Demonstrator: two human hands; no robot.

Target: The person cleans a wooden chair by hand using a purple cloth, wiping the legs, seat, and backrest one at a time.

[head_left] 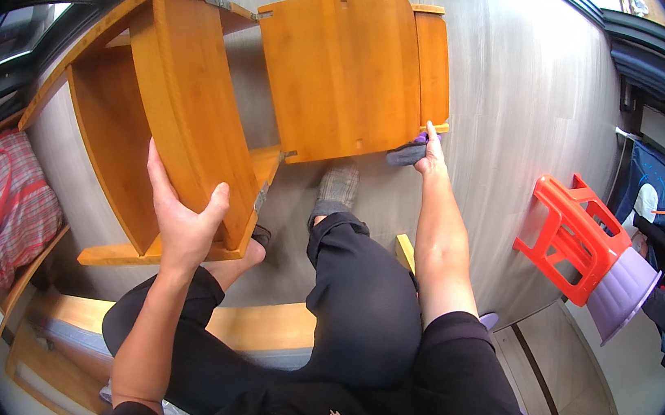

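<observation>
A hinged wooden folding piece, apparently a step-stool chair, lies opened on its side on the floor. My left hand (189,222) grips the lower end of its thick step board (196,112), thumb on one side and fingers on the other. The wide curved panel (341,79) joins that section by metal hinges (289,154). At the far right corner, beside the narrow end board (437,72), my right hand (432,154) holds what looks like a dark grey cloth (406,154). A bit of purple material (423,137) shows next to the thumb. The right fingers are mostly hidden.
A red plastic stool (575,235) stands at right, with a lilac basin (624,290) against it. To the left, a plaid bag (13,202) sits on a wooden shelf unit. My socked foot (338,186) is under the panel's edge. A wooden-edged step (263,326) lies below my legs.
</observation>
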